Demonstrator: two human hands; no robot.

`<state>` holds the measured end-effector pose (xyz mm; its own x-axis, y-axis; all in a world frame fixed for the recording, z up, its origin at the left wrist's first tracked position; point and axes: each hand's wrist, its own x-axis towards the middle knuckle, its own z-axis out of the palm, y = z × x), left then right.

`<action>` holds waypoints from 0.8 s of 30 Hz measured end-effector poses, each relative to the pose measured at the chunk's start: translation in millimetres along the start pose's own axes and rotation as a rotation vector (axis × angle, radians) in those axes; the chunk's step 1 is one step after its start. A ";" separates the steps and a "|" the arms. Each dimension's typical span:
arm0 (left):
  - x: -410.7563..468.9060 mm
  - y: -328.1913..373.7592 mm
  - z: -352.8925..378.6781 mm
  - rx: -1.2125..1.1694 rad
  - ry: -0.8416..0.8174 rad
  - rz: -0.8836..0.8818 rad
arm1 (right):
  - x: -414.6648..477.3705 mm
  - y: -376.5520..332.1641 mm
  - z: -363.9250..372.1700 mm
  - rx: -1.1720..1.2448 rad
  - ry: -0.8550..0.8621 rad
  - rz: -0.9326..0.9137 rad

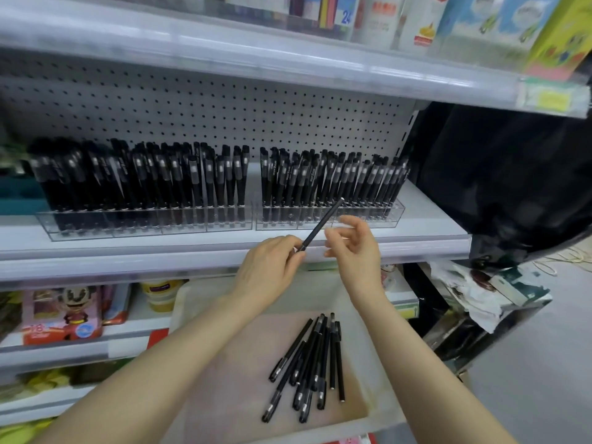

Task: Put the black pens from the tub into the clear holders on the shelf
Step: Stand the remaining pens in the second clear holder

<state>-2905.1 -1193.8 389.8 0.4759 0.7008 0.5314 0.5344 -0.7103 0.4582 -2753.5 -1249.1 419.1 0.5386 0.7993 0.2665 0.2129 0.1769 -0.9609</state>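
My left hand (pixel 270 267) pinches the lower end of one black pen (pixel 323 224), which slants up to the right in front of the shelf edge. My right hand (pixel 354 248) hovers just right of that pen with relaxed fingers and holds nothing. Below my arms, a translucent tub (pixel 381 373) holds several loose black pens (pixel 307 363) in a pile. On the shelf stand two clear holders, the left holder (pixel 144 224) and the right holder (pixel 330 219), both packed with upright black pens. A narrow gap separates the holders.
A white pegboard (pixel 224 123) backs the shelf. Its front lip (pixel 128 254) runs just behind my hands. Toy boxes (pixel 64 315) sit on the lower shelf at left. A black bag (pixel 512 187) hangs at the right, above cluttered packaging (pixel 480 293).
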 end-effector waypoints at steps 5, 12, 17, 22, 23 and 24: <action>7.4 -11.1 -10.0 0.194 -0.061 0.127 | 5.7 7.3 -7.3 -0.778 -0.069 -0.751; 20.5 -11.7 -22.9 0.264 -0.047 0.268 | 17.5 11.5 -3.3 -0.969 -0.150 -0.879; 37.0 -25.0 -35.4 0.268 0.182 0.278 | 38.2 -5.0 -12.1 -0.739 -0.023 -0.684; 41.6 -44.9 -23.3 0.344 0.153 0.256 | 59.3 -39.0 -2.6 -0.360 0.104 -0.334; 41.6 -47.5 -20.7 0.345 0.158 0.256 | 63.5 -43.4 0.9 -0.348 0.115 -0.326; 41.8 -48.8 -18.9 0.342 0.165 0.256 | 67.3 -46.0 4.5 -0.348 0.117 -0.327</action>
<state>-2924.6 -1131.1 403.1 0.5197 0.4663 0.7158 0.6275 -0.7770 0.0505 -2730.8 -1200.8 480.9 0.4818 0.6609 0.5754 0.6350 0.1893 -0.7490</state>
